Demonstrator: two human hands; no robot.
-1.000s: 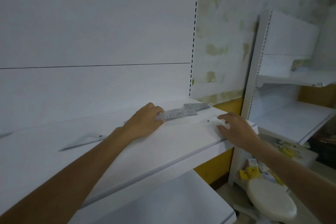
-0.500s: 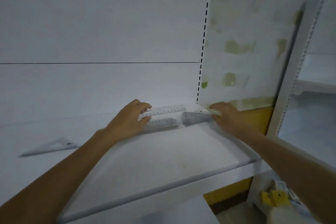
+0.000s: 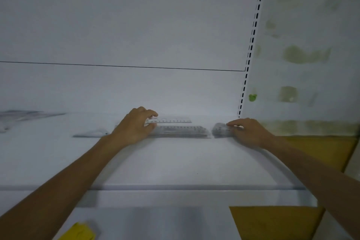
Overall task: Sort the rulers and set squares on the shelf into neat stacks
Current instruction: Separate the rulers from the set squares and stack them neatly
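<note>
Your right hand [image 3: 251,132] has left the front edge of the shelf [image 3: 175,188], where it lay a second ago, and now rests its fingertips on the short grey piece [image 3: 220,131] in the back corner. Your left hand [image 3: 134,127] now pinches the far ruler [image 3: 171,121], drawn apart from the near ruler stack [image 3: 181,130] (one bundle a second ago). You now face the shelf squarely.

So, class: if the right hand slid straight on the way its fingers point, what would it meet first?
The right hand points left, fingertips on a short grey ruler. Next in line, probably, is the end of the long ruler beside it.
</note>
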